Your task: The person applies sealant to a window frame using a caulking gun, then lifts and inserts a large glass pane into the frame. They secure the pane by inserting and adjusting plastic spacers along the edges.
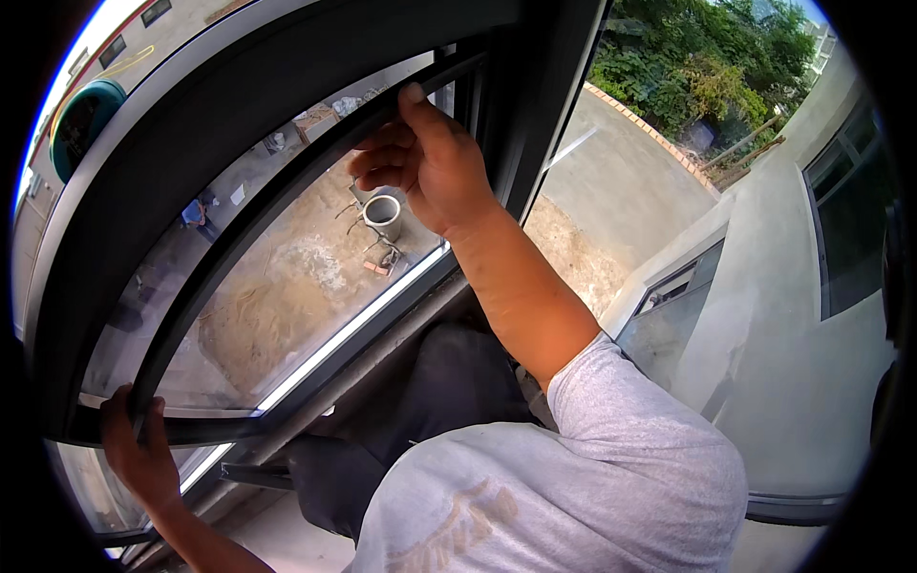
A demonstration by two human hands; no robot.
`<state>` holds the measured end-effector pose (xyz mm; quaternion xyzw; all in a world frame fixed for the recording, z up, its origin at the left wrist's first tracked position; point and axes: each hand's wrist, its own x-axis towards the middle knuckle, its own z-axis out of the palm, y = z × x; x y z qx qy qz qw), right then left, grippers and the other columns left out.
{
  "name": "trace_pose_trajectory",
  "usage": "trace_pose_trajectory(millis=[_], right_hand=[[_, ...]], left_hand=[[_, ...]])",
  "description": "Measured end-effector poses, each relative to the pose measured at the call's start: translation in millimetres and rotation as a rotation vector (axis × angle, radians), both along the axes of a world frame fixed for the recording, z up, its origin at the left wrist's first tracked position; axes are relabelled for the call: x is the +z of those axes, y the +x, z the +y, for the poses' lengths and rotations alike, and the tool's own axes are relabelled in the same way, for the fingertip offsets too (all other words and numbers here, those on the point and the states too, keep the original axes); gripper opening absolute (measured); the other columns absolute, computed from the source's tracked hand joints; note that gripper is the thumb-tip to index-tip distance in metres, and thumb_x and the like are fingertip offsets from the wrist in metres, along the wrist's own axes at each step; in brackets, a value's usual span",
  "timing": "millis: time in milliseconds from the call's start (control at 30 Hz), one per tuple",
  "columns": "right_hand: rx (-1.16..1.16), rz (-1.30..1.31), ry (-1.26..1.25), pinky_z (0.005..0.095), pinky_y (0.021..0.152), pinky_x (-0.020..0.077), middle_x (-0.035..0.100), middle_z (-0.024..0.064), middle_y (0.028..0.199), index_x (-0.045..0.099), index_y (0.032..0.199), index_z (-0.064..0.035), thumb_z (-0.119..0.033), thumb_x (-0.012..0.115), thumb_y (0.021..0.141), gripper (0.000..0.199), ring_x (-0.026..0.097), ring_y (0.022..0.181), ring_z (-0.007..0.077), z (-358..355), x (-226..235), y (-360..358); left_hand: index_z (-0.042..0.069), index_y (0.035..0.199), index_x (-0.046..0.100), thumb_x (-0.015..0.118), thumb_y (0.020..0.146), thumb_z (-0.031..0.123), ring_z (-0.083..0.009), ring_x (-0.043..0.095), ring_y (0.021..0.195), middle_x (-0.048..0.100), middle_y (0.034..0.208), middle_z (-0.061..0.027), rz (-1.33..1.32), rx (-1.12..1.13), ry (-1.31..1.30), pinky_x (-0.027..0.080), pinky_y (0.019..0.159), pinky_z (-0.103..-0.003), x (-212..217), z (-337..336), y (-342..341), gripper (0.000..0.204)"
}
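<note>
A long black window strip (277,181) slants across the opening of a dark window frame (191,105), from upper right to lower left. My right hand (439,167) grips it near its upper end, with the thumb on top and the other fingers curled beneath. Lower left, my left hand (141,463) pinches the strip's other end close to the frame's bottom corner. Fingers and thumb lie on either side of it there. Whether the strip sits in the frame or stands apart from it, I cannot tell.
A teal round object (86,124) rests at the frame's outer edge. Another dark strip (258,475) lies by my knee at the sill (353,368). Far below outside are a large round container (382,216) and a person in blue (198,216). A grey wall (764,382) stands right.
</note>
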<state>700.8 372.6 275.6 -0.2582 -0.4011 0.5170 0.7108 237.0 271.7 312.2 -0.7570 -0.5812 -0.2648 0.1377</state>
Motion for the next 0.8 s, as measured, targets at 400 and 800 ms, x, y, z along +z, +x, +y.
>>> trace_pose_trajectory(millis=[400, 800], right_hand=[[0.034, -0.004, -0.062, 0.036, 0.055, 0.0565, 0.068, 0.0142, 0.077, 0.065, 0.091, 0.0009, -0.059, 0.066, 0.093, 0.06, 0.07, 0.062, 0.0254, 5, 27, -27], [-0.046, 0.007, 0.181, 0.0305, 0.066, 0.0543, 0.065, 0.0059, 0.083, 0.061, 0.104, -0.0023, -0.056, 0.069, 0.095, 0.055, 0.065, 0.072, 0.0164, -22, -3, -57]], left_hand=[[-0.001, 0.131, 0.065, 0.076, 0.096, 0.015, -0.0332, 0.067, 0.11, 0.069, 0.121, -0.0181, 0.01, -0.007, 0.124, 0.05, 0.099, -0.044, 13, 21, -20, 0.04], [-0.001, 0.114, 0.064, 0.075, 0.085, 0.008, -0.039, 0.064, 0.09, 0.065, 0.099, -0.0182, 0.028, -0.153, -0.204, 0.05, 0.084, -0.043, -10, -11, 17, 0.033]])
